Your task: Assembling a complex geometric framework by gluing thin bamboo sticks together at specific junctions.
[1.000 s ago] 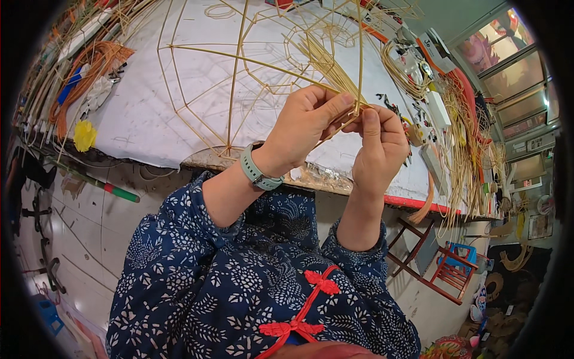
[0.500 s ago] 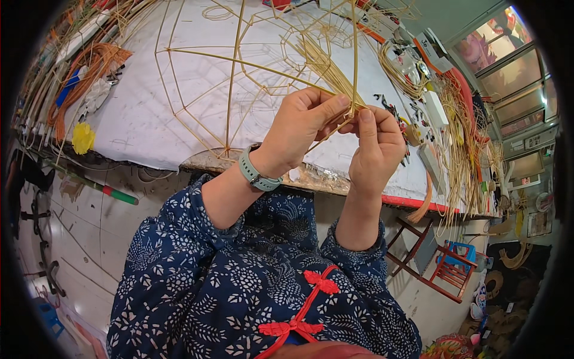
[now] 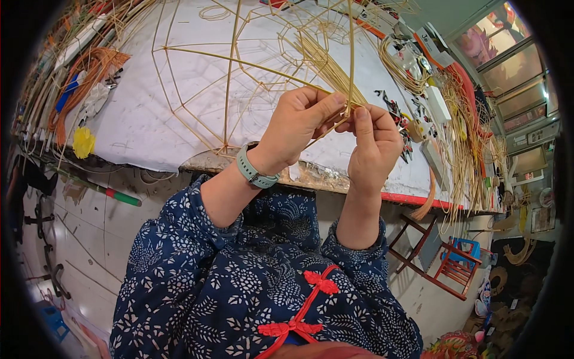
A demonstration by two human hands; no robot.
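A large open frame of thin bamboo strips (image 3: 226,90) stands over the white-covered table, its strips crossing and joined at corners. My left hand (image 3: 304,119), with a pale green watch band on the wrist, pinches one corner joint of this frame between thumb and fingers. Close beside it, my right hand (image 3: 373,140) is closed with thumb against forefinger at the same joint. Whatever small piece the right fingertips hold there is too fine to make out. Behind my hands lies a bundle of straight bamboo strips (image 3: 329,69) on the table.
Coiled strips (image 3: 402,67), black-handled pliers (image 3: 391,107) and a white block (image 3: 437,105) lie on the right. Orange-brown fibre (image 3: 89,84) and a yellow piece (image 3: 83,141) sit at the left. A wooden chair (image 3: 457,269) stands on the floor at right.
My hands stay at the same corner joint, with slight movement of the right fingertips. The frame and the view have shifted a little.
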